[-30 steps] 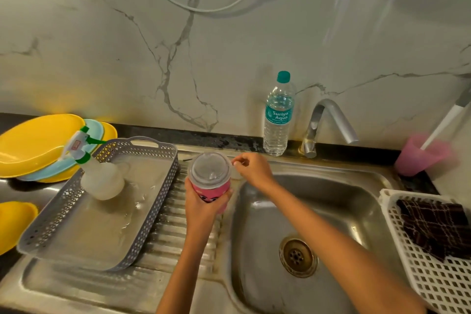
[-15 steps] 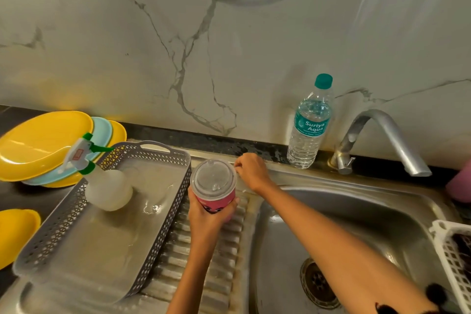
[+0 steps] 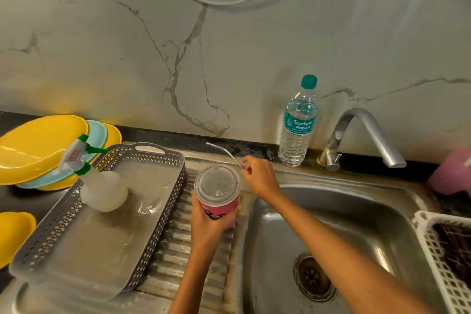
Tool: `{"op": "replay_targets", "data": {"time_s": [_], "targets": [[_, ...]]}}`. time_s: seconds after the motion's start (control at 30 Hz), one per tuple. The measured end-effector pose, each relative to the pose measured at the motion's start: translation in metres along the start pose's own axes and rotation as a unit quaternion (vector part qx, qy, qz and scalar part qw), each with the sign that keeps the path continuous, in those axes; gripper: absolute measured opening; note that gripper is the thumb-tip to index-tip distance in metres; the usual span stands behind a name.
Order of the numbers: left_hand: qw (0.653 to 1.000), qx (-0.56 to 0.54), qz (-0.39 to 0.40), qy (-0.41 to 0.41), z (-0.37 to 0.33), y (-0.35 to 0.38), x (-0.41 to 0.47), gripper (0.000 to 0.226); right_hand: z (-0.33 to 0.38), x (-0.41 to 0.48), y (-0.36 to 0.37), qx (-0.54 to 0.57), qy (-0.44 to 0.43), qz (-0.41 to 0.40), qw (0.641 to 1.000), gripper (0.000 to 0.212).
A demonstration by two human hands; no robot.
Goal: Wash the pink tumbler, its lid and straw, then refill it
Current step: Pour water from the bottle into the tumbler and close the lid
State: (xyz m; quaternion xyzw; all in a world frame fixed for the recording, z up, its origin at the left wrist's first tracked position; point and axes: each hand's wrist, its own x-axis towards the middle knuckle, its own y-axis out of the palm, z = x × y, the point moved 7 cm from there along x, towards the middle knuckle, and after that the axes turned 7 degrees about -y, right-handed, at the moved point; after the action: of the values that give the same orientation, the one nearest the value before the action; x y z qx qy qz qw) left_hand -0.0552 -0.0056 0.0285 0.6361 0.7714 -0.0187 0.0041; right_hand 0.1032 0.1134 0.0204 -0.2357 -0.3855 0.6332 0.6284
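Showing pink with black marks on the tumbler (image 3: pixel 219 208), under a clear frosted lid (image 3: pixel 217 184). Glinting silver along the straw (image 3: pixel 225 151). Glowing yellow on the plates (image 3: pixel 38 145), with a pale blue plate (image 3: pixel 98 132) sandwiched among them. Carrying a lattice of small holes round the grey tray (image 3: pixel 51 227). Wearing green trim on the white spray bottle (image 3: pixel 104 191), a teal cap and label on the clear water bottle (image 3: pixel 298 125). Running grey veins across the white marble wall (image 3: pixel 178 58).

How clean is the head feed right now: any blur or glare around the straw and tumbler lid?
Head view, centre: the straw and lid are fairly sharp, the lid with only a soft sheen. Head view, edges: the pink cup at right is smeared, the yellow plates carry bright highlights, straight lines bow.
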Motion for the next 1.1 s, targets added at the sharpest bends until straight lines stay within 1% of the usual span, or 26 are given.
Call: {"op": "replay_targets", "data": {"time_s": [0.07, 0.17, 0.3, 0.37, 0.43, 0.57, 0.67, 0.9, 1.1], "targets": [[1.0, 0.005, 0.019, 0.002, -0.001, 0.004, -0.008, 0.09, -0.001, -0.02, -0.036, 0.079, 0.025, -0.047, 0.995, 0.027], [0.999, 0.008, 0.051, -0.002, -0.003, 0.014, -0.023, 0.099, 0.004, -0.059, -0.096, 0.183, 0.035, -0.116, 0.976, 0.017], [0.996, 0.022, 0.09, -0.001, -0.005, 0.034, -0.047, 0.09, 0.019, -0.114, -0.17, 0.29, 0.02, -0.204, 0.935, 0.017], [0.994, 0.03, 0.109, -0.007, -0.003, 0.045, -0.057, 0.089, 0.027, -0.132, -0.193, 0.326, 0.004, -0.219, 0.92, 0.02], [0.991, 0.032, 0.127, -0.011, -0.001, 0.055, -0.069, 0.088, 0.035, -0.145, -0.207, 0.336, -0.009, -0.207, 0.919, 0.023], [0.988, 0.035, 0.149, -0.001, -0.005, 0.078, -0.093, 0.082, 0.048, -0.16, -0.221, 0.33, -0.039, -0.181, 0.926, 0.022], [0.987, 0.045, 0.154, 0.015, -0.003, 0.086, -0.103, 0.084, 0.054, -0.169, -0.225, 0.307, -0.054, -0.172, 0.935, 0.021], [0.985, 0.051, 0.164, 0.01, -0.001, 0.098, -0.111, 0.085, 0.05, -0.18, -0.222, 0.252, -0.046, -0.156, 0.954, 0.021], [0.985, 0.056, 0.163, 0.006, -0.001, 0.104, -0.113, 0.085, 0.044, -0.18, -0.198, 0.193, -0.037, -0.065, 0.978, 0.016]]}}
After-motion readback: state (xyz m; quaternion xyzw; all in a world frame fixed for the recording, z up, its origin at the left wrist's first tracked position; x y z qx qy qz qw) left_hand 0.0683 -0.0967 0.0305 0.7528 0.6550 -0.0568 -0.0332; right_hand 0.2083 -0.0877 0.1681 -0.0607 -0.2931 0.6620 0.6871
